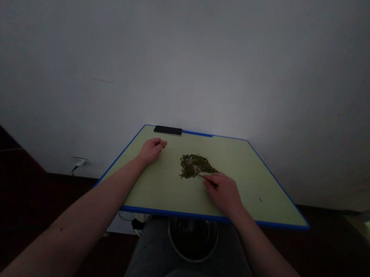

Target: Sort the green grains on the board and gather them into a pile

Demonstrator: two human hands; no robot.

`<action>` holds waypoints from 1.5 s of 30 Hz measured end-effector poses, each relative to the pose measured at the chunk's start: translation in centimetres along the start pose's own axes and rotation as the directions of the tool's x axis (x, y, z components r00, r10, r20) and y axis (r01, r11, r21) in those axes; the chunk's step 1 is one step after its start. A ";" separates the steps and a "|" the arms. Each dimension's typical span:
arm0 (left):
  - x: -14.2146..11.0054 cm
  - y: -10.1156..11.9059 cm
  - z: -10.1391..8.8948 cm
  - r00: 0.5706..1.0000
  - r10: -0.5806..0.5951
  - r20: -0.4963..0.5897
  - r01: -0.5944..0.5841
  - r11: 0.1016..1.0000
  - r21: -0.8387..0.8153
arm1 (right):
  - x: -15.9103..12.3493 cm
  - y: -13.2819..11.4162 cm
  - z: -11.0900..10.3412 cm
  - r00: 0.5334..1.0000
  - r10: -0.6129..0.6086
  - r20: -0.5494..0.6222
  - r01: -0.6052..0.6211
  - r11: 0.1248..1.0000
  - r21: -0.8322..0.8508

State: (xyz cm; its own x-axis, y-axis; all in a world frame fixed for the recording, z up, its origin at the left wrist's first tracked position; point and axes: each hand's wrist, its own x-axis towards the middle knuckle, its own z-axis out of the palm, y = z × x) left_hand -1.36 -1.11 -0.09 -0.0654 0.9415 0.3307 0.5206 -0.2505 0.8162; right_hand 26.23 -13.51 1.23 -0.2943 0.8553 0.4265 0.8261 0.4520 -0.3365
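A loose pile of small greenish-brown grains [188, 170] is spread over the middle of the pale tabletop [153, 188]. At its right edge my right hand [225, 193] grips a thin, dark, narrow-tipped tool [211, 182], whose exact kind I cannot make out. The tool's tip points left and reaches the near side of the pile. My left hand [152, 149] rests at the left of the table, apart from the grains. Its fingers are curled and pinched together; what lies between them, if anything, is too small to tell.
A black phone-like slab [167, 130] lies along the table's back edge, against the wall [192, 68]. One thin dark sliver [260, 200] is on the right of the tabletop. Below the blue front edge [164, 212], a metal bowl [190, 259] sits on the lap.
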 end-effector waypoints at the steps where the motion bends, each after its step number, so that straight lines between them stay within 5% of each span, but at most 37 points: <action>1: 0.0 0.0 0.0 1.000 -0.001 0.000 0.001 1.000 0.000 | 0.1 0.0 0.1 1.000 -0.003 0.004 0.003 1.000 0.002; 24: 0.1 0.2 0.1 1.000 0.023 -0.003 -0.023 1.000 0.007 | 0.5 -1.0 0.5 1.000 -0.030 0.006 0.030 0.999 -0.017; 45: 0.2 -0.6 -0.1 1.000 0.030 -0.002 -0.030 0.999 0.042 | -0.1 0.9 -0.1 1.000 0.014 -0.027 -0.013 1.000 0.014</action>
State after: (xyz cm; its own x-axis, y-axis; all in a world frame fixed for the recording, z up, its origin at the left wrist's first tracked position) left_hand -1.77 -0.77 -0.48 -0.0519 0.9331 0.3558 0.5577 -0.2685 0.7854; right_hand 27.04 -13.22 0.98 -0.2697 0.8541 0.4446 0.8229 0.4442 -0.3542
